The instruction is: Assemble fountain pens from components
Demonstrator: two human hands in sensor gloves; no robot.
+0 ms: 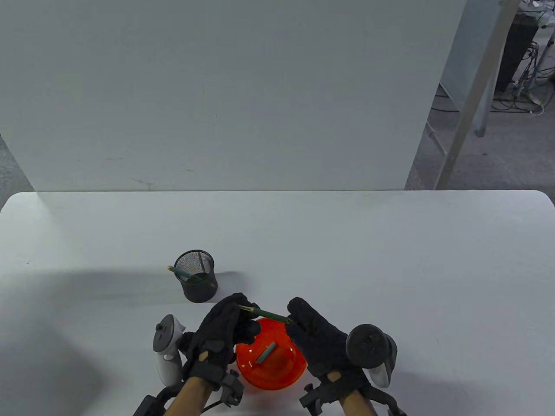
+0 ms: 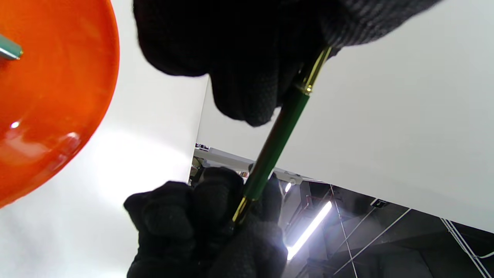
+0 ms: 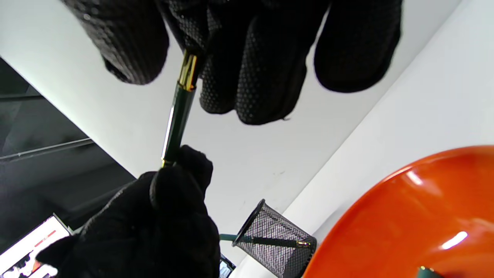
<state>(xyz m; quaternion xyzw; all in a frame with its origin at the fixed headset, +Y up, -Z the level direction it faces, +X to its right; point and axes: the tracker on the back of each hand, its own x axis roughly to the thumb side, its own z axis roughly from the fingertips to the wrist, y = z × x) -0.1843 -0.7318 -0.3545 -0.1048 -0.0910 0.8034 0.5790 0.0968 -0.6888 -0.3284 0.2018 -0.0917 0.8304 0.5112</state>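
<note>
A green fountain pen [image 1: 265, 314] with gold trim hangs level above the orange bowl [image 1: 286, 372], held at both ends. My left hand [image 1: 230, 323] pinches its gold-tipped left end; in the left wrist view the pen [image 2: 276, 141] runs down from my fingers [image 2: 247, 88]. My right hand [image 1: 310, 329] grips the other end, and in the right wrist view the pen [image 3: 178, 119] leaves my fingers [image 3: 254, 77] at a gold band. One green pen part [image 1: 265, 352] lies inside the bowl.
A black mesh pen cup [image 1: 196, 281] stands on the white table [image 1: 390, 268] just behind my left hand, with one green pen [image 1: 182, 273] leaning in it. A white board [image 1: 225, 95] rises behind the table.
</note>
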